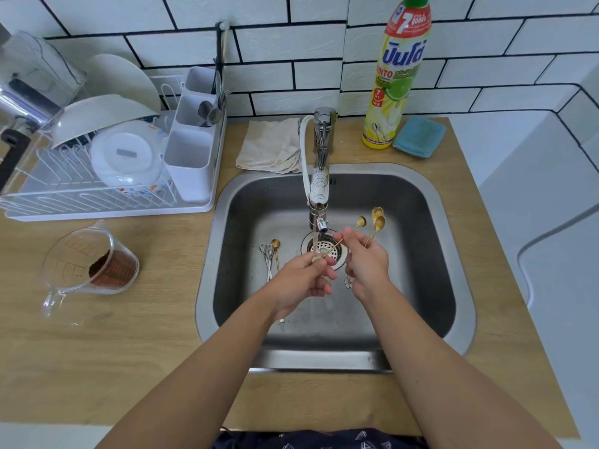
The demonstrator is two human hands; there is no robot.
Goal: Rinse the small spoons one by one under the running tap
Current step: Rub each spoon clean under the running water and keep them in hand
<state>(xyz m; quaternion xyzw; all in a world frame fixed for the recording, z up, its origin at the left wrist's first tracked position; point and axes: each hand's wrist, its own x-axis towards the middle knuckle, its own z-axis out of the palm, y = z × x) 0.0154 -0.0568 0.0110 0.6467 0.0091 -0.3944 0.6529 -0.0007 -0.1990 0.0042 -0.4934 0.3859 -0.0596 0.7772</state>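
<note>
Left hand [299,278] pinching one gold spoon [325,252] under tap stream [315,244], over sink [421,202] drain. Right hand [366,265] gripping three gold spoons [376,222], touching the rinsed spoon's handle. More spoons [270,254] on sink floor, left.

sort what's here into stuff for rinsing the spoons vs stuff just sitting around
For the job: tap, sink, gold spoons in right hand, spoon in left hand, spoons on sink floor.
Lying about: soap bottle, blue cloth, beige cloth, measuring jug, dish rack.

Slim gold spoons [372,223] fanned upright (more spoons [270,254] on sink floor)
</note>
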